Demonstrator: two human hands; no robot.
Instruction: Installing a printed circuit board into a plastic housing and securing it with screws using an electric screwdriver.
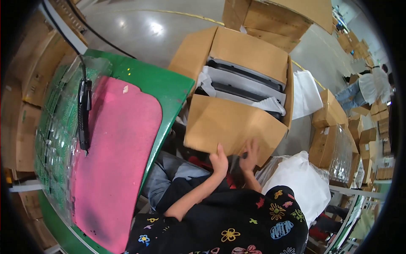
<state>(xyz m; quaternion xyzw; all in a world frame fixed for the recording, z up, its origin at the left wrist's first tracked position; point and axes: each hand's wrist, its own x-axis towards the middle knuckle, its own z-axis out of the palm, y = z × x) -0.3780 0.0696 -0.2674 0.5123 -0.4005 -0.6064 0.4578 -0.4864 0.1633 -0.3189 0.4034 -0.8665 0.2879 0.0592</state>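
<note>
In front of me stands an open cardboard box [237, 46] with black flat-edged parts [245, 94] in it, set in rows between white foam sheets [249, 82]. Its near flap [232, 122] is folded out toward me. My left hand [219, 161] holds that flap's lower edge, thumb on top and the other fingers mostly hidden. To its right my right hand [250, 155] rests against the flap with its fingers stretched out, slightly blurred.
On my left is a green table [169, 91] with a pink mat [122, 161], clear plastic trays [55, 139] and a hanging black electric screwdriver [83, 114]. A white bag [296, 178] lies at my right. More cartons [270, 21] stand beyond; a person [372, 86] is at far right.
</note>
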